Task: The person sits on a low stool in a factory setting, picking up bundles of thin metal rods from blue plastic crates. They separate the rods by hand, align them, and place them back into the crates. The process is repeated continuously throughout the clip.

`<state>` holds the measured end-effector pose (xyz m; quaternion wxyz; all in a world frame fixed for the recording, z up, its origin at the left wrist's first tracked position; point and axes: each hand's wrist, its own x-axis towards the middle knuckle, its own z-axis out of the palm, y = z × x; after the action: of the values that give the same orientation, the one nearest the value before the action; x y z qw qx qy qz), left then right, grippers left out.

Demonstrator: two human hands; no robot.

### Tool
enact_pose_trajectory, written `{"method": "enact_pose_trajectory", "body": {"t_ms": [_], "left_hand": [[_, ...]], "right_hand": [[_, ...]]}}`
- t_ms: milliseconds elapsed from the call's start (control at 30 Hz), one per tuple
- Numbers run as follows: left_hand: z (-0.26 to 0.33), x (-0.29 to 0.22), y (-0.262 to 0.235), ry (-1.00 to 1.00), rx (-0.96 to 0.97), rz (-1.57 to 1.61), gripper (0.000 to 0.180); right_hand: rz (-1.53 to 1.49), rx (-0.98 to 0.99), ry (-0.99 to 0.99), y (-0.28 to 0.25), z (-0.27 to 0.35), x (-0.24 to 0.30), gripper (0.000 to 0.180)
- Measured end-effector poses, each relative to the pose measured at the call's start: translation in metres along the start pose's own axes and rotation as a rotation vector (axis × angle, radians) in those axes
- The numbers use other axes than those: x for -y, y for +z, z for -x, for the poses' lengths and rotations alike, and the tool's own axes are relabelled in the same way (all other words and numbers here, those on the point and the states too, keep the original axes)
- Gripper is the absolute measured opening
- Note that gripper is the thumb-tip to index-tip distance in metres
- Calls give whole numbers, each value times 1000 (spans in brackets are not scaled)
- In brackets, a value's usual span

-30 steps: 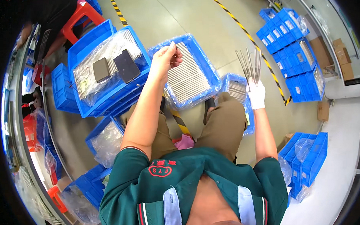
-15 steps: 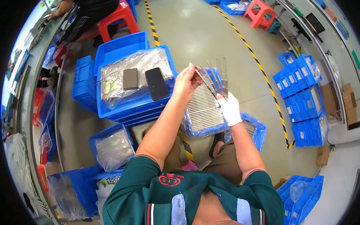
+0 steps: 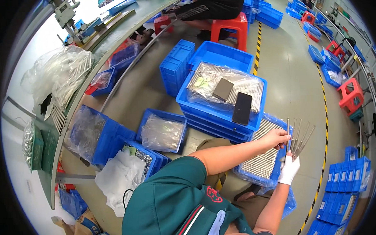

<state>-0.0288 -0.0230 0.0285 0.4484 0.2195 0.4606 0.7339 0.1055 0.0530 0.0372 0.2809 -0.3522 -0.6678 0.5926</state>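
My bare left hand (image 3: 276,138) is closed, its fingertips pinching a slim metal rod (image 3: 288,125) that stands nearly upright. Just below it, my right hand (image 3: 289,170), in a white glove, grips several thin metal rods (image 3: 300,139) by their lower ends. Those rods fan out upward and to the right. Beneath both hands is a blue tray (image 3: 238,170) lined with clear plastic, where rows of similar rods (image 3: 260,161) lie side by side. Part of this tray is hidden by my left forearm and my hands.
Left of my hands, stacked blue crates (image 3: 213,120) carry plastic-wrapped rods, a black phone (image 3: 242,108) and a dark flat box (image 3: 223,89). A workbench (image 3: 123,30) runs along the left. A seated person (image 3: 217,6) is on a red stool (image 3: 230,29). More blue bins (image 3: 339,182) stand at right.
The view has swung left, so the crates and my hands appear farther right and more of the workbench shows. The rod in my left hand now stands more upright.
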Motion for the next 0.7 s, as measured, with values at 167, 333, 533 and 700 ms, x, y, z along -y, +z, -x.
{"method": "enact_pose_trajectory", "body": {"t_ms": [167,333,533,700], "left_hand": [[-4,3,-2,28,-31,-14,28],[-1,15,6,41,26,-85,28],[4,17,15,42,-19,-166,28],[17,24,26,47,-109,-255,27]], "right_hand": [[-22,13,18,2,1,5,14],[-68,-28,-31,6,0,1,15],[-121,21,69,-1,-12,-17,22],[-64,-72,-90,12,-1,-4,25]]}}
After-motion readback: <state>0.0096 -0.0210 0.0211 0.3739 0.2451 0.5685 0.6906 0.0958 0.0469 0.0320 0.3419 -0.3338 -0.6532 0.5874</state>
